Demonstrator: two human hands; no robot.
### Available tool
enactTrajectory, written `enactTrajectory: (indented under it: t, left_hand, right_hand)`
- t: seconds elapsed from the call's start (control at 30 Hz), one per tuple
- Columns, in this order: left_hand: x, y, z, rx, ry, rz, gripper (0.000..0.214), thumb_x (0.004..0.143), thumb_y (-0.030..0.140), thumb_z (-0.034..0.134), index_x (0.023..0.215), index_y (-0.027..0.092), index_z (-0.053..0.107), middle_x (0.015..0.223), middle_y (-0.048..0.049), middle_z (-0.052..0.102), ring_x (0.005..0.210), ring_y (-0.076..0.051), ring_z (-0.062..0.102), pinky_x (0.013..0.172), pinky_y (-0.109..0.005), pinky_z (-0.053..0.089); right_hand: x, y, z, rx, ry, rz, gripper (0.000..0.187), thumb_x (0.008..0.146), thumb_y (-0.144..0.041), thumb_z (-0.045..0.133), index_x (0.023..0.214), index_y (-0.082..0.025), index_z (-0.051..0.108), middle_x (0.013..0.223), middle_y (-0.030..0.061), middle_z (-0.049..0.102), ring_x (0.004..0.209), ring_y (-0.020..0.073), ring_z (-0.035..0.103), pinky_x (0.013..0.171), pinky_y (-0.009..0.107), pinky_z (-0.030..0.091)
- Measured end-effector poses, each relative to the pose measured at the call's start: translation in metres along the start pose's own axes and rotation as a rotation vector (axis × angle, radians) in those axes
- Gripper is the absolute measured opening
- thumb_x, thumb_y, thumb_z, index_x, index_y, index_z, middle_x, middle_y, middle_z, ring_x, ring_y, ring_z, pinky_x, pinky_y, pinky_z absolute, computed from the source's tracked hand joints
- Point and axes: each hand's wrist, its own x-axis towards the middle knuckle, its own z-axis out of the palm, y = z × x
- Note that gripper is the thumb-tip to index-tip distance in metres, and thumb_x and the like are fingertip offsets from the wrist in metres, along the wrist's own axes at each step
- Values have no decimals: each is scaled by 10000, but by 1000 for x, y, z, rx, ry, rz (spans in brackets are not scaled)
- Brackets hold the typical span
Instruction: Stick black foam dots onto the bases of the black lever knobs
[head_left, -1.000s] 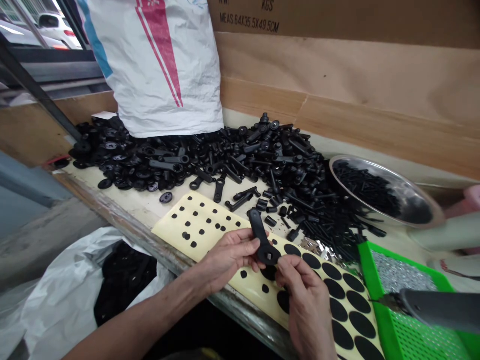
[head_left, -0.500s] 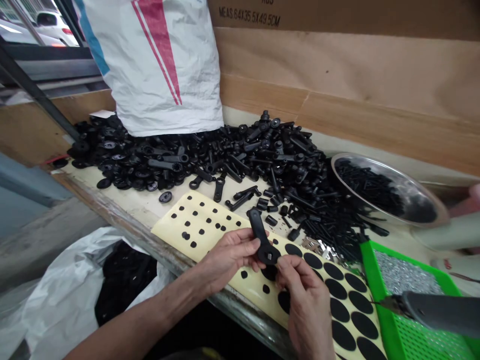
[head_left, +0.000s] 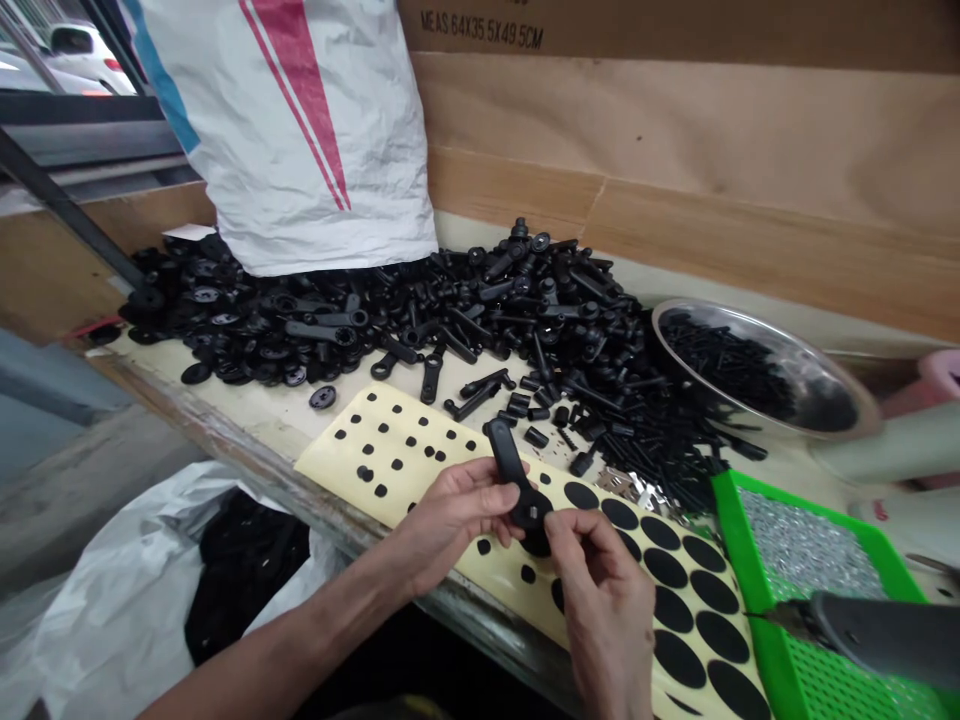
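My left hand is closed around a black plastic crank handle, thumb on top, with its arm pointing up and away. At the handle's round end, a small metallic-looking spot shows in the middle. My right hand pinches at the right rim of that round end; whether a thin piece sits between its fingertips is hidden. Both hands are over a pale yellow sticker sheet. Small black dots cover its left part, and large black round stickers cover its right part.
Behind the sheet lies a heap of black plastic parts, below a white sack. At right are a metal bowl of black pieces, a green basket of small shiny parts and a power screwdriver. A white bag hangs lower left.
The view has shifted slightly. My right fingertips have moved a little further onto the round end of the crank handle, while my left hand keeps the same hold.
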Motion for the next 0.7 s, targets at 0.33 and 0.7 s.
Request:
enactTrajectory:
  t: [0.33, 0.7]
  left_hand:
    - [-10, -2, 6, 315, 171, 171, 301, 730, 172, 735, 1029, 167, 698, 888, -42, 669, 809, -143, 578, 722, -233, 461]
    - [-20, -1, -1, 438, 137, 213, 294, 741, 212, 732, 1032, 175, 713, 920, -57, 686, 855, -189, 602, 760, -265, 477]
  right_hand:
    - [-1, 7, 3, -408, 97, -323, 258, 852, -438, 559, 717, -220, 589, 683, -10, 584, 530, 121, 531, 526, 242, 404]
    - [-11, 2, -7, -834, 140, -520, 370, 948, -534, 382, 904, -262, 628, 977, 43, 585, 555, 123, 582, 378, 233, 301]
